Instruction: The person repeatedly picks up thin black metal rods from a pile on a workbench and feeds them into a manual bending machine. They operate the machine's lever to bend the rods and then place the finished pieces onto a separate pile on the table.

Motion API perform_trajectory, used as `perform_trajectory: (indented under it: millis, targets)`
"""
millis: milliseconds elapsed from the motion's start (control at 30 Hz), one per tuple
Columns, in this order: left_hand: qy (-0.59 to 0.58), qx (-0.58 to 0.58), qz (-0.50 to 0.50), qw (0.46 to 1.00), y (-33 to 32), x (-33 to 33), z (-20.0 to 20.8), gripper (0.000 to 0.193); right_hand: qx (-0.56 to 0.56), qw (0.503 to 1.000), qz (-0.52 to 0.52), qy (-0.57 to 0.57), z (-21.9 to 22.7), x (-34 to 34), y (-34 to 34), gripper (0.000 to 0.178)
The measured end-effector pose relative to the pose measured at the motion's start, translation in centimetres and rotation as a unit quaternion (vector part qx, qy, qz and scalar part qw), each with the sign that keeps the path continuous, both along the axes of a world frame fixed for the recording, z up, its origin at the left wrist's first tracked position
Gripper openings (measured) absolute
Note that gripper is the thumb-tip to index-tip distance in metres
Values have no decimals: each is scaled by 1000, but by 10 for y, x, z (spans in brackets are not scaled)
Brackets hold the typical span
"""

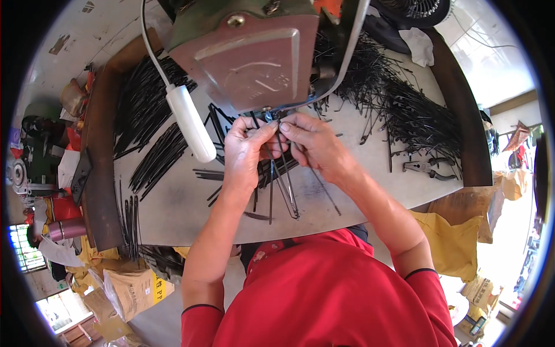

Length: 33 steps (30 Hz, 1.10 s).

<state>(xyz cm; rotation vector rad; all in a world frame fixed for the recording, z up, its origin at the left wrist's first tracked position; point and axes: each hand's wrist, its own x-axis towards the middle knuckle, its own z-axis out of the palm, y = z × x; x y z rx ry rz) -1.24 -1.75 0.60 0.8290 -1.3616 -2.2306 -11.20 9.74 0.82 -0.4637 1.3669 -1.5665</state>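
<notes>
My left hand (247, 147) and my right hand (317, 143) meet just under the front of a green machine with a reddish-brown metal cover (248, 63). Thumb and fingers of each are pinched together on thin black rods (283, 173). These rods slant down toward the table's near edge, and a shiny part shows near the lower end of one. Where the rods meet the machine, my fingertips hide their upper ends. Between my forearms, more loose black rods (215, 175) lie on the pale tabletop (173, 222).
A white lamp (191, 123) hangs on a bent arm left of my left hand. Bundles of black rods (159, 156) lie at left; a tangled heap (413, 110) covers the right. Pliers (429, 168) rest near the raised brown table edge (477, 156). A fan (413, 8) stands far right.
</notes>
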Motion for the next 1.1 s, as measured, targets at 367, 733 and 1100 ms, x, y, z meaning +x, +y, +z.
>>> perform_trajectory:
  millis: [367,733,1100]
  targets:
    - [-30,-46,40,998,-1,25,13,17,-29,993,-43,107,13,42,7,23]
    - [-218,-451,143,853,-69,163,36,31,197,733,-100,643,1,-64,89,11]
    - [-133,-670,-88,725,55,52,-2,17,142,612,26,777,-14,-61,76,10]
